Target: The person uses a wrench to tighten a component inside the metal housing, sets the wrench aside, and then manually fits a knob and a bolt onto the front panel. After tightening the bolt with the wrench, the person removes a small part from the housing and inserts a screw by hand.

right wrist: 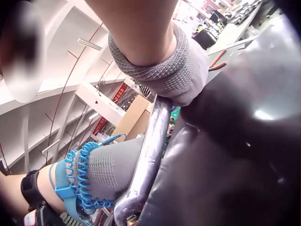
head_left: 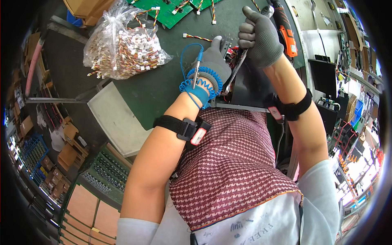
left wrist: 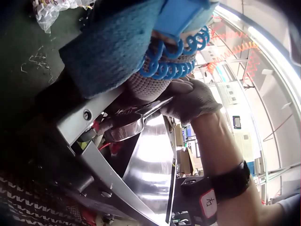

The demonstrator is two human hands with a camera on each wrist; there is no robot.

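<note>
The grey-gloved right hand point(head_left: 261, 38) grips a chrome wrench point(head_left: 237, 73) with its thumb raised. In the left wrist view, the wrench's jaw end point(left wrist: 126, 133) sits at a fitting inside the corner of a metal frame point(left wrist: 113, 172). A dark glossy panel point(head_left: 251, 87) lies beside the wrench. Across the unit's far left side rests the gloved left hand point(head_left: 212, 59), a blue coiled cord point(head_left: 216, 81) round its wrist; most of its fingers are hidden. From the right wrist view, the wrench shaft point(right wrist: 149, 150) runs between the two hands.
A clear bag of wired connectors point(head_left: 130, 51) lies left on the green table point(head_left: 134, 96). Green circuit boards point(head_left: 167, 14) and loose cables are at the far edge. An orange and black tool point(head_left: 288, 38) lies right of the right hand. A cardboard box point(head_left: 90, 10) stands back left.
</note>
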